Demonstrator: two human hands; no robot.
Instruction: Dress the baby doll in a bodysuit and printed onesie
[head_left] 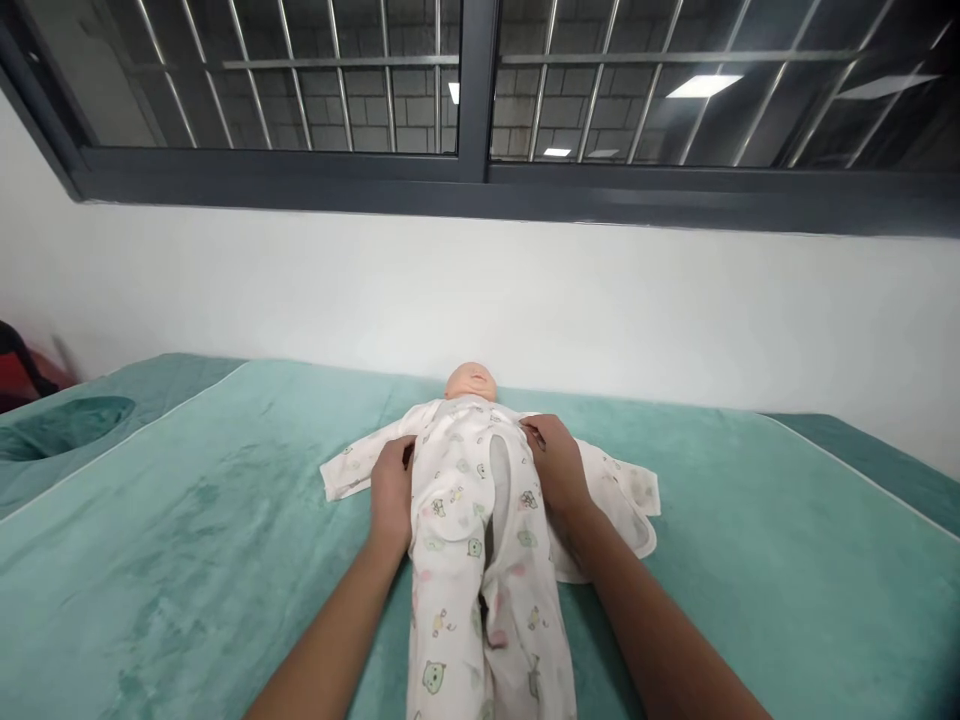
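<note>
A baby doll (470,381) lies on its back, its head toward the wall. White baby trousers (454,480), printed with small animals, cover its front, with their legs stretching toward me and a slit between them. Beneath them a matching baby shirt (361,464) spreads out, one sleeve to each side; its right flap lies open on the bed. My left hand (391,487) is curled on the trousers' left edge near the top. On the opposite edge, slightly higher, my right hand (556,465) grips the cloth with bent fingers. The fingertips of both hands are partly hidden.
A green plush sheet (247,520) with pale seam lines covers the bed. Behind the doll's head rises a white wall (300,280), below a dark-framed window (472,100) with metal bars. At the far left are a round green hollow (67,425) and a red and black object (19,370).
</note>
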